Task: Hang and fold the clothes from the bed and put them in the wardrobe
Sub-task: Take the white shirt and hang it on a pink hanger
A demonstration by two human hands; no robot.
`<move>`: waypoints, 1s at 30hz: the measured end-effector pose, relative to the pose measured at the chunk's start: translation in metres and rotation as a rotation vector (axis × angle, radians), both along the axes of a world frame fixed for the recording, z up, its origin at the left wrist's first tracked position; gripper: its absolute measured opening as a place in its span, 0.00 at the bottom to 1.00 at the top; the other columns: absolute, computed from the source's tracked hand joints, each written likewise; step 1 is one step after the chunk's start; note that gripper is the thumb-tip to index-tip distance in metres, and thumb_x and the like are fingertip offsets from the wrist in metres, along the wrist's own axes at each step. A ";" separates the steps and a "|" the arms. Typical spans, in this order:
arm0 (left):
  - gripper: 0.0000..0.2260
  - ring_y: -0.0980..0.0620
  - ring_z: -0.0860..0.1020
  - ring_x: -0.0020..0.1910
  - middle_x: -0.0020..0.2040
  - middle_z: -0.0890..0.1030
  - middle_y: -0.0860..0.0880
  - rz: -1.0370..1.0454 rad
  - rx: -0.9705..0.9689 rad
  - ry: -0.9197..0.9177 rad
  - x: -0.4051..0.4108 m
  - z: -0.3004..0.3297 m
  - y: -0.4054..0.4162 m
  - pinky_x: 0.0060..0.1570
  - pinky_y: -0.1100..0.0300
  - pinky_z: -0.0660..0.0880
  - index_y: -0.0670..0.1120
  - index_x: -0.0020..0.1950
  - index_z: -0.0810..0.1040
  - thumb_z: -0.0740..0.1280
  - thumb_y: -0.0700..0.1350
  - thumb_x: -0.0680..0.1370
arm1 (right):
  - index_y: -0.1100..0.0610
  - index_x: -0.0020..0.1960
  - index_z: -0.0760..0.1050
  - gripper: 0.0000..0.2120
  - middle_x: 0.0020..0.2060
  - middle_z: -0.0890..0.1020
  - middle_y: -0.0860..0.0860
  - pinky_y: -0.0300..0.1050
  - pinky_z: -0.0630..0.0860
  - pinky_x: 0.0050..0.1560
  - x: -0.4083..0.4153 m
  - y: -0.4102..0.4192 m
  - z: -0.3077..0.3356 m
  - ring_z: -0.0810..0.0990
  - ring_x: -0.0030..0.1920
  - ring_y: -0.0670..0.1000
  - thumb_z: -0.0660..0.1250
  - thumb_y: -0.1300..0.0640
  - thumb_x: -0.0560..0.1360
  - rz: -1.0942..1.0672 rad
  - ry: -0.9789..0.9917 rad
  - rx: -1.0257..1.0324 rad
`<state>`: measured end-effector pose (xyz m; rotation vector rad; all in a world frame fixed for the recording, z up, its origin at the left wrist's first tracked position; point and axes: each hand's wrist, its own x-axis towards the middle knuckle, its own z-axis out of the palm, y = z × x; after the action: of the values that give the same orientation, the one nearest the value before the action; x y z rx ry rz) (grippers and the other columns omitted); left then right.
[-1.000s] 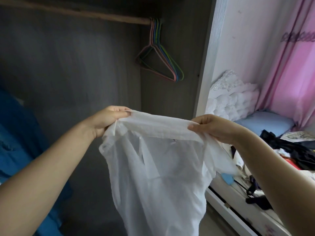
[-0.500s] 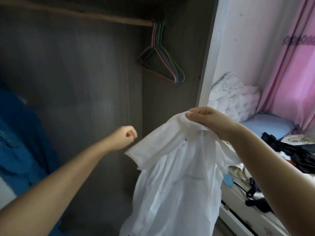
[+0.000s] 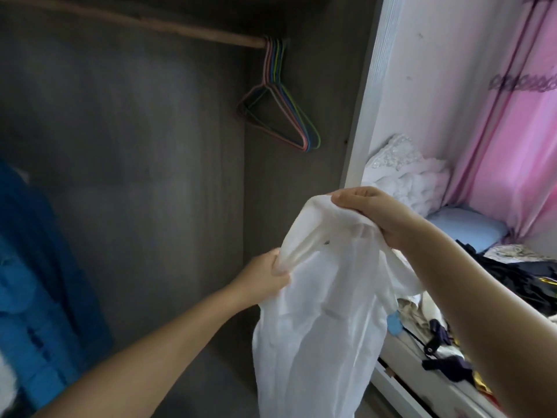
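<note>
Fingers (image 3: 346, 200) of both hands curled, gripping white garment (image 3: 319, 327).

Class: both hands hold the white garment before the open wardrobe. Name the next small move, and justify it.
Probably the left hand lets go and reaches for a hanger on the rail: the white garment hangs unhung, the right hand holds its top, and the hangers are empty.

Sheer white cloth garment (image 3: 316, 321); matt wood rail (image 3: 144, 21).
</note>
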<state>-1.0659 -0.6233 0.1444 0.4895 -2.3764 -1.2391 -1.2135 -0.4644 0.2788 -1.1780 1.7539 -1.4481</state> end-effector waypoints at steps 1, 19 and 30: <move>0.08 0.60 0.81 0.41 0.42 0.83 0.58 -0.036 0.030 -0.006 0.004 0.001 -0.009 0.43 0.61 0.79 0.54 0.48 0.79 0.68 0.41 0.74 | 0.52 0.44 0.85 0.13 0.42 0.86 0.53 0.42 0.80 0.40 -0.005 0.002 0.001 0.84 0.41 0.51 0.62 0.58 0.79 -0.007 -0.030 -0.023; 0.08 0.50 0.74 0.35 0.31 0.75 0.53 0.222 -0.517 0.165 0.007 0.103 -0.169 0.36 0.58 0.69 0.47 0.34 0.72 0.58 0.39 0.72 | 0.54 0.59 0.77 0.12 0.54 0.80 0.57 0.46 0.74 0.47 -0.048 -0.185 0.062 0.79 0.54 0.60 0.61 0.55 0.78 -0.529 1.130 0.129; 0.11 0.55 0.66 0.28 0.26 0.67 0.52 0.142 -0.601 0.074 -0.015 0.135 -0.241 0.30 0.57 0.61 0.48 0.28 0.64 0.60 0.46 0.70 | 0.59 0.71 0.62 0.22 0.60 0.72 0.62 0.52 0.70 0.42 -0.111 -0.287 0.096 0.77 0.55 0.64 0.56 0.67 0.78 -0.721 1.478 0.377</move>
<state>-1.0805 -0.8638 0.2797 0.3948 -2.4394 -0.4314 -1.3246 -0.7518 0.3750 -1.5894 3.4800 -0.2179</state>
